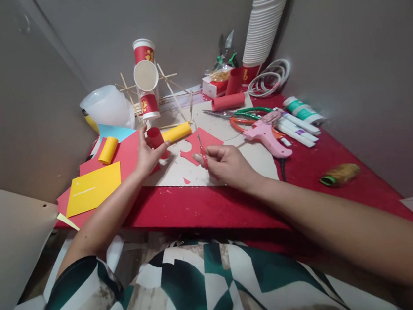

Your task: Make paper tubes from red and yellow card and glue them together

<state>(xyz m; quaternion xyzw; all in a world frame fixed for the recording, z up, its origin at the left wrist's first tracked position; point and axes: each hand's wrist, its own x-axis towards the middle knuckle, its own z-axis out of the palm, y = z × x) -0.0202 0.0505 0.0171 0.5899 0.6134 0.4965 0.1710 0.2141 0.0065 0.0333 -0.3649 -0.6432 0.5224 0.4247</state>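
My left hand [146,156] is closed around a small red paper roll [154,138], held upright just above the red table [212,206]. My right hand [226,164] grips small red-handled scissors [201,148], blades pointing away over a cut piece of red paper [201,144]. That paper lies on a beige cardboard sheet [229,160]. A yellow paper roll [177,132] lies just behind the red roll.
A paper-cup and stick structure [146,79] stands at the back. A pink glue gun [267,135], glue sticks [296,130], larger scissors [241,114], a red roll [228,102] and a tall cup stack [267,16] sit right. Yellow paper [93,188] lies left, a thread spool [339,174] far right.
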